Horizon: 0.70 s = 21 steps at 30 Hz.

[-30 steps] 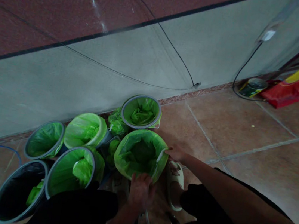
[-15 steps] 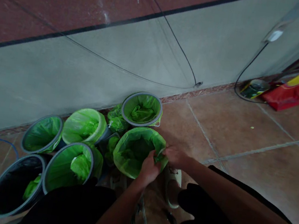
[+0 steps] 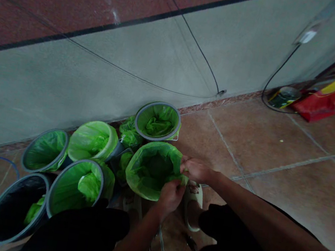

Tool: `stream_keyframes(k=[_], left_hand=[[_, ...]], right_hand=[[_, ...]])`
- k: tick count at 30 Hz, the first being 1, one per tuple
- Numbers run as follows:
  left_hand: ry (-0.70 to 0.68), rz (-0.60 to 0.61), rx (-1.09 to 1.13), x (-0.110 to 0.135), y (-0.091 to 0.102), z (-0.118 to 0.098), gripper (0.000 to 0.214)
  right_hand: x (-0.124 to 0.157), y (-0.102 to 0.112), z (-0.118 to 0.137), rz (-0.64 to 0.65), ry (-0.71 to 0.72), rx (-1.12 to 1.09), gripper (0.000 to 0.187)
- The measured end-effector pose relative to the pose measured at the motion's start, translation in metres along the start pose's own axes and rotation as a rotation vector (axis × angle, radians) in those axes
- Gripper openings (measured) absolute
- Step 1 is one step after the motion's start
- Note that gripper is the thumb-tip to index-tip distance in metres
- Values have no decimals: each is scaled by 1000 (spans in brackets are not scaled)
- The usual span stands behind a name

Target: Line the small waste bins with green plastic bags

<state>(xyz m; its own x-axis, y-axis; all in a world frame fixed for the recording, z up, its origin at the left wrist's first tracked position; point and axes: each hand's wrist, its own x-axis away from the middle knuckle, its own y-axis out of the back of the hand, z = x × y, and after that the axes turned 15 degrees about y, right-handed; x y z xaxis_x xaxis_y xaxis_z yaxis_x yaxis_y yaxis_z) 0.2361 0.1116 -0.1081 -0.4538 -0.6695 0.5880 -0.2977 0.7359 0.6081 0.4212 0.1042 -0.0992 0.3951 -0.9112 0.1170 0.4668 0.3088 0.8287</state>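
Just ahead of my feet stands a trash bin whose green trash bag (image 3: 143,155) is folded out over the rim. My left hand (image 3: 171,195) is closed on the bag's edge at the near right of the rim. Farther along the same rim, my right hand (image 3: 195,169) pinches the bag edge at the right side. The bag's mouth is wide and its inside is dark. Right behind it is another bin (image 3: 157,120) with a grey ring over its green bag and crumpled green plastic inside.
Several more bins stand to the left, among them a green-lined bin (image 3: 76,187) and a black-lined bin (image 3: 19,208). A wall (image 3: 97,89) runs behind them. At the far right are a red dustpan (image 3: 317,106), a can (image 3: 284,97) and a black cable (image 3: 267,84).
My left hand has shifted slightly right and down, from inside the bag's mouth to its near right edge. My right hand has moved slightly up along the rim.
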Motion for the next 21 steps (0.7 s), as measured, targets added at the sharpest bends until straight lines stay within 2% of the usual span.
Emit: stream_keyframes(k=[3,6,10,15,18,21], left_hand=[[12,19,-38,0,1,2,23],[37,18,-41,1,2,6,21],[90,22,-6,4,0,13,26],[177,-1,22,9,-3,18,35],[213,-57,38,10,-4,18,38],[214,-110,62,10,-5,20,40]], right_hand=[[-1,0,3,-27,38,-7,18],[-4,3,5,41,54,-15,18],[-6,3,4,129,-21,-10,22],[-8,-12,-2,156,-86,21,21],[-8,-17,-3,73,-133,37,23],[-9,-12,-5,-101,-200,12,32]])
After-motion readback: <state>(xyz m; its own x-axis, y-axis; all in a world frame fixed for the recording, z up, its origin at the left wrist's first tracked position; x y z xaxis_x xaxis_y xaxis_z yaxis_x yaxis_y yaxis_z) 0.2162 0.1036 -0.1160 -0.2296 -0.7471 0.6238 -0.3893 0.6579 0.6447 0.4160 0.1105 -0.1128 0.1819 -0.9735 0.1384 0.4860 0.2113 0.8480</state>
